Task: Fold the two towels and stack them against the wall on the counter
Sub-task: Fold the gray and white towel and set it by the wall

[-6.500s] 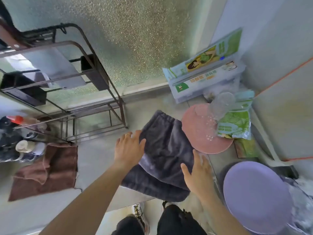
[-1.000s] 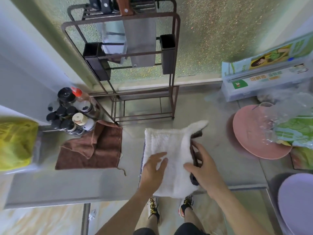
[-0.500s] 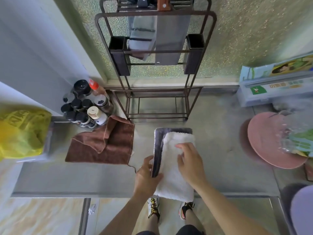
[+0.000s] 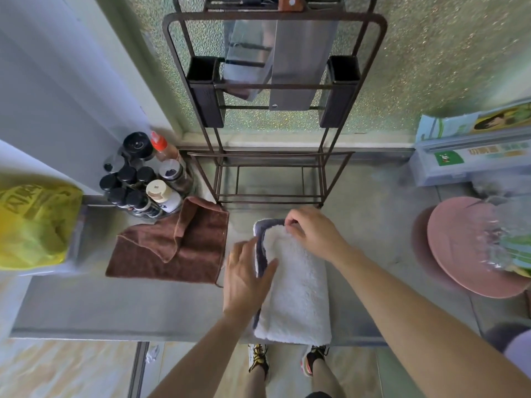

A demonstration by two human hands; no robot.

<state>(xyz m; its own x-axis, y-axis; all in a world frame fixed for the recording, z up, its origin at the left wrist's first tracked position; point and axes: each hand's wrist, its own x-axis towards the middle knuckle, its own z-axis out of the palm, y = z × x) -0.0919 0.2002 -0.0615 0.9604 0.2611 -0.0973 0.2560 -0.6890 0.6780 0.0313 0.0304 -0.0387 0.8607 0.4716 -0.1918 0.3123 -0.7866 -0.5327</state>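
A folded white towel (image 4: pixel 298 288) lies on top of a folded grey towel (image 4: pixel 260 225), whose edge shows along the left and far sides. The stack sits at the counter's (image 4: pixel 115 305) front edge, in front of the metal rack. My left hand (image 4: pixel 245 274) lies flat against the stack's left side, fingers spread over both towels. My right hand (image 4: pixel 310 231) pinches the white towel's far corner.
A crumpled brown cloth (image 4: pixel 172 248) lies left of the stack. Spice bottles (image 4: pixel 140 182) crowd the back left corner. A dark metal rack (image 4: pixel 270 110) stands against the frosted window. A pink plate (image 4: pixel 465 248) and a wrap box (image 4: pixel 471 156) are at right; a yellow bag (image 4: pixel 34 222) at far left.
The grey towel was folded, then the white towel was laid and folded on it. In the last half second my right hand slid to the far corner and my left flattened on the side.
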